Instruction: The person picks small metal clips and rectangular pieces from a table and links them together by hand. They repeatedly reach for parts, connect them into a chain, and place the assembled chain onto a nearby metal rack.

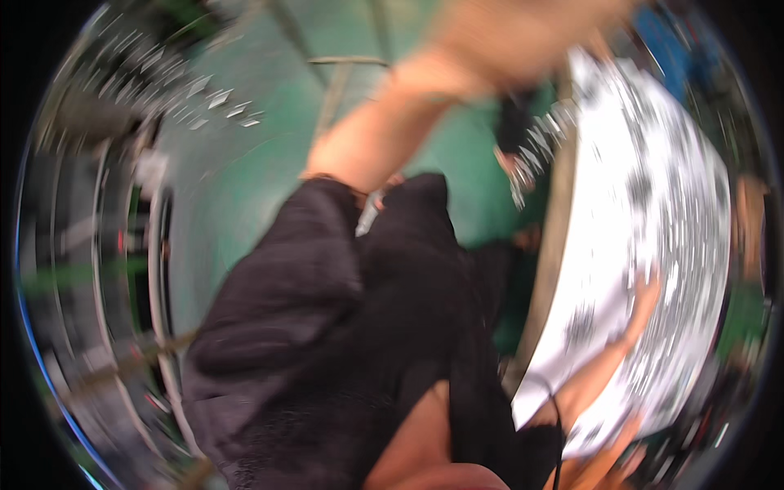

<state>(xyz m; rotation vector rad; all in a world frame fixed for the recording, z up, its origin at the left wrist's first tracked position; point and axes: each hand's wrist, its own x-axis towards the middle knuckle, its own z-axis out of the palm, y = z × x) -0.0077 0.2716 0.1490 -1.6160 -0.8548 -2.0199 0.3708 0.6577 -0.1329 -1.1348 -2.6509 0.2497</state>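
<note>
My left hand (pixel 523 37) is raised near the top edge of the head view, its forearm coming out of a dark sleeve. Motion smears its fingers, so I cannot make out whether it holds anything. On the right, a bare forearm from a black sleeve, apparently mine, reaches over a white-topped table (pixel 563 327). My right hand (pixel 645 294) is over or on that surface, among many small shiny pieces (pixel 686 220) blurred into streaks. Whether its fingers grip any of them cannot be seen.
Green floor (pixel 245 163) lies beyond my dark clothes. A metal-framed stand (pixel 347 61) is at the top. Rack-like rails (pixel 106 269) run down the left. Another person's arm (pixel 604 465) shows at lower right, and blue material (pixel 665 49) at upper right.
</note>
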